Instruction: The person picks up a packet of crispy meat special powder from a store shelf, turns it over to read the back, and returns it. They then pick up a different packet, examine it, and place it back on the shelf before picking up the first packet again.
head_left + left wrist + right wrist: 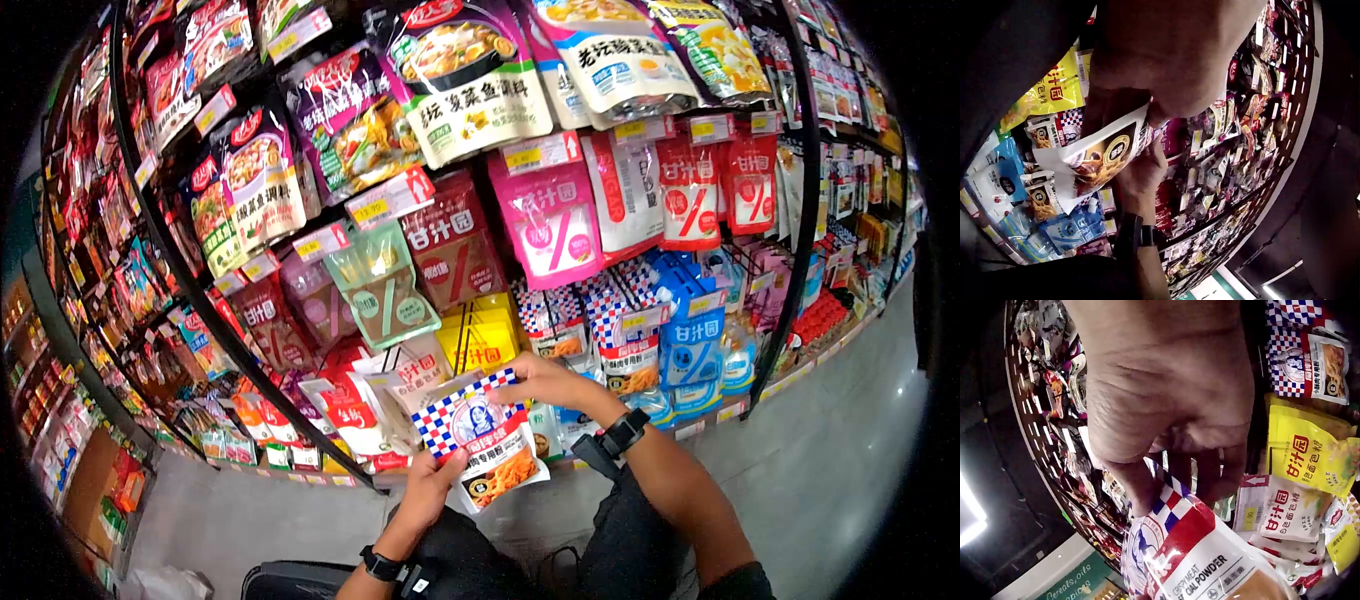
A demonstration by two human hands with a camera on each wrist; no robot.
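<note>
A packet of crispy meat powder (pixel 487 428) with a blue-and-white checked top and a picture of fried food is held up in front of the shelves. My left hand (pixel 432 488) grips its left edge, thumb on the front. At the upper right corner, my right hand (pixel 560 385) pinches the packet; the right wrist view shows the thumb of this hand (pixel 1172 406) on the checked part. In the left wrist view the packet (pixel 1107 156) hangs between both hands, its lower corner turned to the camera.
Similar checked packets (pixel 622 335) hang on the rack, beside yellow bags (pixel 478 335) and blue bags (pixel 692 340). Pink pouches (pixel 545 220) hang above. A black rack post (pixel 800 200) runs down the right side. Below is the grey floor (pixel 240 520), with a dark seat-like object (pixel 290 580) at its front.
</note>
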